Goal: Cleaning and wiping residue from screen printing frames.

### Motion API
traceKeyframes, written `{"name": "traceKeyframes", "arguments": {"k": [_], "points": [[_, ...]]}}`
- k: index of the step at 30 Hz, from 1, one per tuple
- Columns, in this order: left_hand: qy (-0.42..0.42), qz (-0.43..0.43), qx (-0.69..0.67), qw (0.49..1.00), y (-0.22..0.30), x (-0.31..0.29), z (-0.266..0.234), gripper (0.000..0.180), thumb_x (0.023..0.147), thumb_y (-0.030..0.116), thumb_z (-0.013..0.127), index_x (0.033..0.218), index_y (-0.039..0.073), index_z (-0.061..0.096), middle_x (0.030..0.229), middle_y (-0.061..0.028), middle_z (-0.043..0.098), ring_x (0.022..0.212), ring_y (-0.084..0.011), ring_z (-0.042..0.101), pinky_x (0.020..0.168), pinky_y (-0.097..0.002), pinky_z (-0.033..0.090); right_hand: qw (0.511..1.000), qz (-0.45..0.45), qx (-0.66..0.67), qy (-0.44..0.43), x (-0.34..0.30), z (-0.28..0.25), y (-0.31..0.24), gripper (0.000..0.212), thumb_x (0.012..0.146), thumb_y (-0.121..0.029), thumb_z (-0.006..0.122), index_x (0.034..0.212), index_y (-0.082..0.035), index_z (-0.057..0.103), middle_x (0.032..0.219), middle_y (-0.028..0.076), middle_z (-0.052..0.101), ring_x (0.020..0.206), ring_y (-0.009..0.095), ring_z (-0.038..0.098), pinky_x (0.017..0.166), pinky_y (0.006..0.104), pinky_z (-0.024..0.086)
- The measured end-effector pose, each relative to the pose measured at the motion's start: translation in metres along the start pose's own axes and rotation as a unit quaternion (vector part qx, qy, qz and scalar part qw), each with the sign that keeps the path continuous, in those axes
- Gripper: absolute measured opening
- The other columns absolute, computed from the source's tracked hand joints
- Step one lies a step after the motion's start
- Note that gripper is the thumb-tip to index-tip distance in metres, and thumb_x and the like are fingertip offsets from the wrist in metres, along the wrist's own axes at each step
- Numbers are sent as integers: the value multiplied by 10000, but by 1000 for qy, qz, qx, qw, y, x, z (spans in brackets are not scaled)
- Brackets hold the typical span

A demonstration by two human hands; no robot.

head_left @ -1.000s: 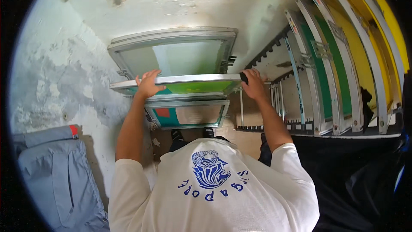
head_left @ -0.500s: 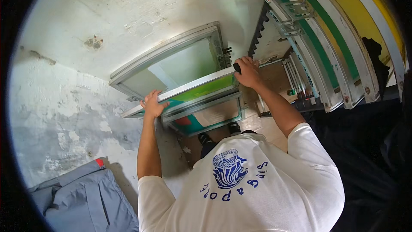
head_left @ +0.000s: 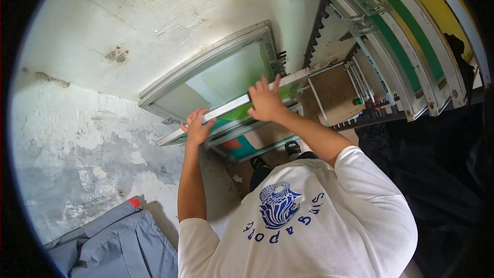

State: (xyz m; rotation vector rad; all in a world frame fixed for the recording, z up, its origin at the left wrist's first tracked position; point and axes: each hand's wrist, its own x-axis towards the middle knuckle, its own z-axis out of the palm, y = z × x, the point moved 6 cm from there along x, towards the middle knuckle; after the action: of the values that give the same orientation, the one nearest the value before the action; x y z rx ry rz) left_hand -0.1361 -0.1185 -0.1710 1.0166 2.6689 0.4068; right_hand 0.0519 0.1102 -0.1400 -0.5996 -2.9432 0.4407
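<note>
A screen-printing frame [head_left: 234, 104] with a pale metal edge and a green sheet leans in front of me, its top edge slanting up to the right. My left hand [head_left: 197, 127] is closed over this edge near its left end, thumb on the near side. Farther right, my right hand [head_left: 266, 101] lies at the same edge with fingers stretched and spread. A small black piece [head_left: 250, 96] shows beside its thumb side; whether the hand holds it, I cannot tell. Behind stands a larger frame [head_left: 206, 54] against the wall; nearer me is another with a teal and red sheet [head_left: 242, 146].
At the right, several long frames with green and yellow sheets [head_left: 411, 56] stand on a rack. Below them is a shelf with a brown board [head_left: 334, 90] and thin rods. A grey garment [head_left: 116, 239] lies lower left, near the peeling wall [head_left: 77, 149]. Dark cloth [head_left: 427, 175] hangs at right.
My right hand has moved left along the frame's edge and its fingers have spread out; the frame's right end now shows past it. My left hand stays on the edge. The view has shifted slightly.
</note>
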Motion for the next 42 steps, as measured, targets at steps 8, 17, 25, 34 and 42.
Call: {"name": "traceKeyframes", "arguments": {"k": [8, 17, 25, 34, 42], "points": [[-14, 32, -64, 997, 13, 13, 39, 426, 954, 419, 594, 1332, 231, 652, 1504, -28, 577, 1486, -261, 381, 1157, -726, -7, 989, -67, 71, -115, 23, 47, -98, 917, 794, -404, 802, 1523, -19, 399, 1456, 313, 468, 1532, 537, 226, 1103, 879, 71], [8, 62, -55, 996, 95, 18, 45, 581, 989, 328, 576, 1534, 182, 433, 1567, -66, 502, 1489, -332, 394, 1130, -819, 65, 953, -49, 256, -152, 44, 58, -43, 997, 832, -217, 717, 1649, -188, 147, 1607, 223, 446, 1587, 473, 197, 1161, 748, 43], [30, 74, -56, 995, 122, 46, 50, 431, 985, 221, 542, 1410, 150, 535, 1359, -92, 602, 1317, -332, 540, 1123, -810, 159, 951, -24, 285, -115, 55, 50, -9, 956, 846, -262, 706, 1644, -203, 183, 1523, 169, 567, 1591, 452, 200, 1191, 688, 15], [115, 80, -13, 990, 58, 48, 25, 249, 947, 182, 583, 1156, 189, 718, 1152, -112, 613, 1178, -337, 562, 1001, -605, 361, 953, 8, 281, -108, 46, 39, 12, 1065, 704, -181, 777, 1633, -256, 263, 1628, 147, 390, 1552, 299, 324, 1235, 582, 40], [79, 47, 25, 995, 87, 22, 6, 442, 1000, 501, 594, 1174, 116, 723, 1221, -161, 563, 1202, -379, 506, 1024, -593, 335, 962, 7, 232, -141, 43, 35, 31, 981, 739, -223, 743, 1619, -287, 315, 1635, 186, 429, 1609, 382, 199, 1239, 613, 11]]}}
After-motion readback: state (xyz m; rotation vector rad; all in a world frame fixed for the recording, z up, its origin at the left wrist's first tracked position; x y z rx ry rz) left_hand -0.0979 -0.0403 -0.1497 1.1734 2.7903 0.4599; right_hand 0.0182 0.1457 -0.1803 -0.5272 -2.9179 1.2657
